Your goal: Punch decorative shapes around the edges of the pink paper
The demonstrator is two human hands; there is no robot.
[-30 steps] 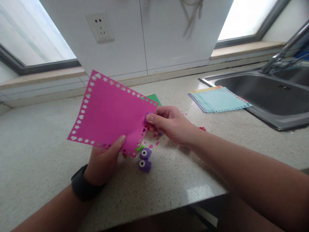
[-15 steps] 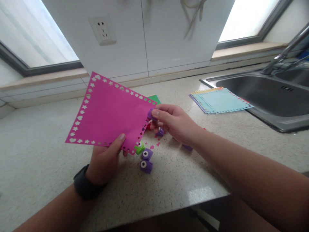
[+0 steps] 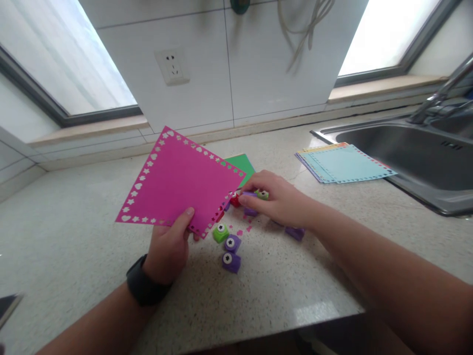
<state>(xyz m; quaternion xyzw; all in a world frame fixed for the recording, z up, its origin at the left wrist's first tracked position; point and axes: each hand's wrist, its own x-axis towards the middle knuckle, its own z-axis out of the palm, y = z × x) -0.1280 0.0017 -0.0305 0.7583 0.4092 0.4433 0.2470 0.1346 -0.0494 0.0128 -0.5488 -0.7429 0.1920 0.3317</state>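
A bright pink sheet of paper (image 3: 181,182), with hearts, stars and other shapes cut along its borders, is tilted above the counter. My left hand (image 3: 172,241) pinches its lower edge, thumb on top. By the sheet's right corner, my right hand (image 3: 275,197) hovers low over small craft punches, thumb and fingers slightly apart and nothing visible held. A red punch (image 3: 235,199) is just beyond its fingertips, and a purple punch (image 3: 251,211) lies partly under the hand. Nearer me are a green punch (image 3: 220,233) and two purple punches (image 3: 231,262) in a row.
Pink paper cutouts (image 3: 240,232) are scattered between the punches. A green sheet (image 3: 242,165) lies behind the pink one. To the right, a stack of bordered coloured sheets (image 3: 351,165) rests against the steel sink (image 3: 406,167). A wall with a socket (image 3: 173,65) stands behind.
My right hand has left the pink sheet's right edge, where it held a purple punch, and lowered to the punches. The whole view has shifted slightly. My left hand keeps its grip.
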